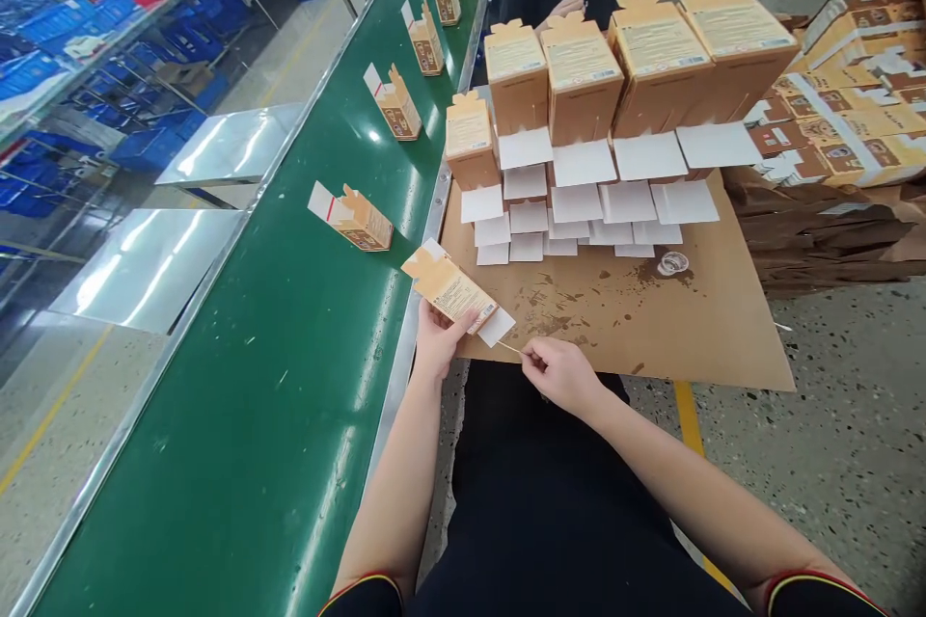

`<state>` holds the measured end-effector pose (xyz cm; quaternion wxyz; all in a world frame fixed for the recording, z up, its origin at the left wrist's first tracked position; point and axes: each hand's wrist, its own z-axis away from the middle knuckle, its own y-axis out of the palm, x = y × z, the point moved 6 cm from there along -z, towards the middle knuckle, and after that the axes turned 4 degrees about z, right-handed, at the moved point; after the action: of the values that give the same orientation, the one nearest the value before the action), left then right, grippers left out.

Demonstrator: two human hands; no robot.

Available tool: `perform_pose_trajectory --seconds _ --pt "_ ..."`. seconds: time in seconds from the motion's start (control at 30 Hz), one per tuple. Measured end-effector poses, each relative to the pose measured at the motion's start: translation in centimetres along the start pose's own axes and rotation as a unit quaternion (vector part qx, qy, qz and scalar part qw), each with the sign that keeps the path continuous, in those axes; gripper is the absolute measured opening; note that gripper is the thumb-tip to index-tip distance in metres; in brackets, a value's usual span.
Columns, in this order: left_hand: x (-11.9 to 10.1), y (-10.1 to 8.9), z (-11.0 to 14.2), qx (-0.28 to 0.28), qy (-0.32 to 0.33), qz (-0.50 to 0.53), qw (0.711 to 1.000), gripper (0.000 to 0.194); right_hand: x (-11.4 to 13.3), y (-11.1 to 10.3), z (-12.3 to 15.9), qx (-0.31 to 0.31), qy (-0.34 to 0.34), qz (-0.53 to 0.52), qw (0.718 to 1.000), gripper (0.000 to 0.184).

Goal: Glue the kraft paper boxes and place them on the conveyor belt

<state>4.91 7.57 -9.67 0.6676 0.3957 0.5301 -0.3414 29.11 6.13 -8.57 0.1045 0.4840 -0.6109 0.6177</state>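
While the left hand (pixel 437 341) clasps 1 box (pixel 449 291), the right hand (pixel 562 373) pinches a stick (pixel 510 347).
Left half-curled, right nearly closed; the box is at the edge of the tabletop (pixel 694 337) beside the belt (pixel 253 395), stick tip by its white flap (pixel 497 327).

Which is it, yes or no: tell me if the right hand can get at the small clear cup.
Probably yes: the right hand looks able to reach the small clear cup, with no box between them, only spotted cardboard. Its fingers hold a thin stick, though, which may hinder grasping.
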Motion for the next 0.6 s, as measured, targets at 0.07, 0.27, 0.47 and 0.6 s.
perform_pose_trajectory --seconds 0.07,0.27,0.47,0.6 --pt "0.0 0.0 -0.1 -0.003 0.002 -0.001 1.0 0.086 -0.3 -0.4 0.0 -0.005 0.0 0.01 1.0 0.025" --pt "-0.8 1.1 1.9 0.015 0.037 -0.063 0.997 0.087 -1.8 -3.5 0.1 -0.091 0.048 -0.009 0.995 0.022" --pt "-1.1 1.3 4.7 -0.029 0.09 -0.254 0.963 0.088 -2.1 -6.3 1.5 -0.155 0.079 -0.04 0.984 0.019" --pt "-0.7 1.5 4.8 -0.032 0.094 -0.301 0.948 0.083 -1.3 -6.6 2.3 -0.166 0.084 -0.04 0.982 0.02"
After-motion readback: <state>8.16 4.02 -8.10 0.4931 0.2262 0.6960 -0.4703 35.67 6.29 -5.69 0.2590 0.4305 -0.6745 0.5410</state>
